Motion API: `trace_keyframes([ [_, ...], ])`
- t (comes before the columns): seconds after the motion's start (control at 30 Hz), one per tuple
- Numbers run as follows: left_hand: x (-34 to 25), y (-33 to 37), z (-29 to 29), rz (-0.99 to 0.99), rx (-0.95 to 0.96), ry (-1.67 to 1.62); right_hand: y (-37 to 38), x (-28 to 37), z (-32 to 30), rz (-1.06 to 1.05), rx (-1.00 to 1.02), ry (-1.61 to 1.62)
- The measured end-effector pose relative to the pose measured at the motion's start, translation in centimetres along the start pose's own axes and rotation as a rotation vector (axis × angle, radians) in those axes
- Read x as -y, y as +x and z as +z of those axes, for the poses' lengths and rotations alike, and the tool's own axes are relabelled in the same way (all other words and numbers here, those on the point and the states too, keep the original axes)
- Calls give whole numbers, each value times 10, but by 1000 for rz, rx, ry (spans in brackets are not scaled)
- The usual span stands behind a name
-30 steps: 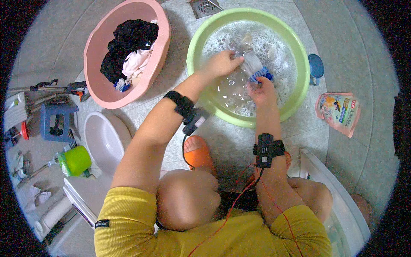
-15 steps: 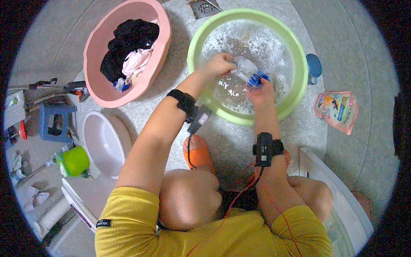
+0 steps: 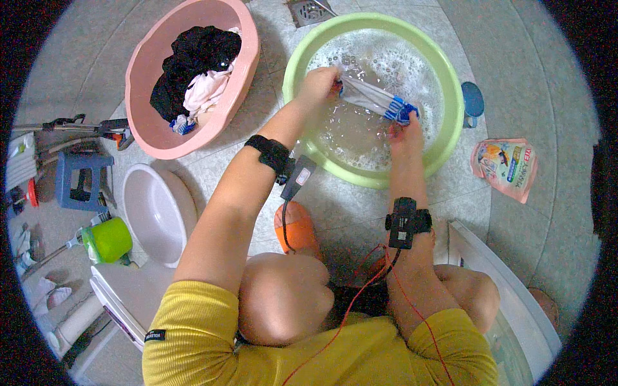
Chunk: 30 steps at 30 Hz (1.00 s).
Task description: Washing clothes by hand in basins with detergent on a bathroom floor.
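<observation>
A white sock with blue markings (image 3: pixel 370 95) is stretched between my hands, just above soapy water in a light green basin (image 3: pixel 291 64). My left hand (image 3: pixel 320 83) is closed on one end, where a bit of blue shows at the fingers. My right hand (image 3: pixel 406 132) grips the blue-patterned cuff at the other end. Foam and bubbles ring the cloudy water; whatever lies under the surface is hard to make out.
A pink basin (image 3: pixel 143 132) at the left holds black and pale pink clothes. Nearer are a lilac basin (image 3: pixel 151 219), a blue stool (image 3: pixel 84 180) and a green container (image 3: pixel 112 240). On the right are a blue cup (image 3: pixel 473 100) and a pink pouch (image 3: pixel 505 167). A floor drain (image 3: pixel 310 11) lies beyond.
My hands have moved apart, left hand up and left, right hand to the right. The sock, bunched before, is now pulled out long between them.
</observation>
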State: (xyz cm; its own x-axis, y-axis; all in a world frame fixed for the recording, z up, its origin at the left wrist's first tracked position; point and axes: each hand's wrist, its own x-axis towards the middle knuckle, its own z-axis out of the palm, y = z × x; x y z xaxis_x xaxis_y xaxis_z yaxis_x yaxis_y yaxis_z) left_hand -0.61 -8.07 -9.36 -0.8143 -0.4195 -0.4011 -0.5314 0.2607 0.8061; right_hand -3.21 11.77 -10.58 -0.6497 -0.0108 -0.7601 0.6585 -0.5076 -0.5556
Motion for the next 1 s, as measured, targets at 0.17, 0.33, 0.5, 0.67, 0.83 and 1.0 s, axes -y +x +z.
trace_keyframes([
  [0.17, -8, -5, 14, -198, 126, -824, 3, 0, 2, 37, -19, 114],
  [0.33, 7, 4, 9, -303, 290, -743, 3, -2, 2, 10, 54, 89],
  [0.5, -16, -13, 16, -297, 391, -850, 6, 2, 1, -51, 110, 96],
  [0.67, -22, -15, 1, -245, 704, -1160, 6, 7, -2, 104, 109, 65],
  [0.83, -15, -18, 5, -214, 671, -997, 3, 5, 4, 85, 121, -20],
  [1.0, -54, -41, -4, -201, 435, -738, -16, 8, 12, -248, -151, -159],
])
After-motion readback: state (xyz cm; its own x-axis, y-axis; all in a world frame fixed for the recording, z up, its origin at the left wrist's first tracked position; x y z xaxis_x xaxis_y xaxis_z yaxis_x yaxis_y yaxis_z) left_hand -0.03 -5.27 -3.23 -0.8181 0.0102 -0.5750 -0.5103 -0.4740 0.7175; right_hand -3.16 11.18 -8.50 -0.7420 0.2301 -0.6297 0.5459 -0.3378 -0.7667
